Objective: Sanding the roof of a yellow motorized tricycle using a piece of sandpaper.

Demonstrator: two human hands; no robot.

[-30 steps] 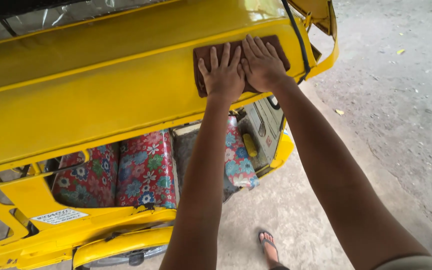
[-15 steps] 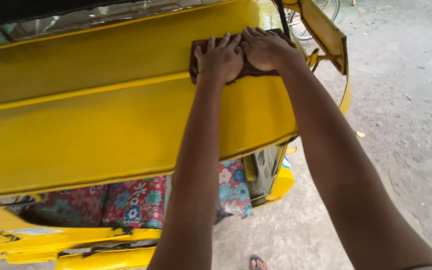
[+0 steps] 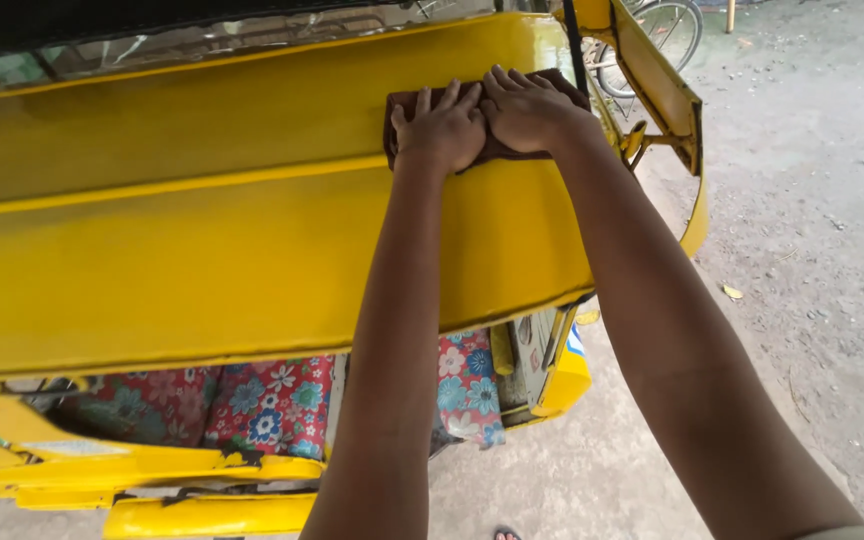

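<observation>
Hands are pressing flat, side by side, on a dark brown cloth lying on the yellow roof panel of a small vehicle, near its right end. Left hand and right hand are both lying open w/ fingers spread, palms down, thumbs touching; neither is gripping. Floral seat cushions are showing below the roof edge. Bicycle wheel is standing beyond, on grey concrete ground.

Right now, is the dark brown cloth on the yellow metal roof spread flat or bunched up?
Spread flat: the dark brown cloth lies against the yellow metal roof under the left hand and right hand.
</observation>
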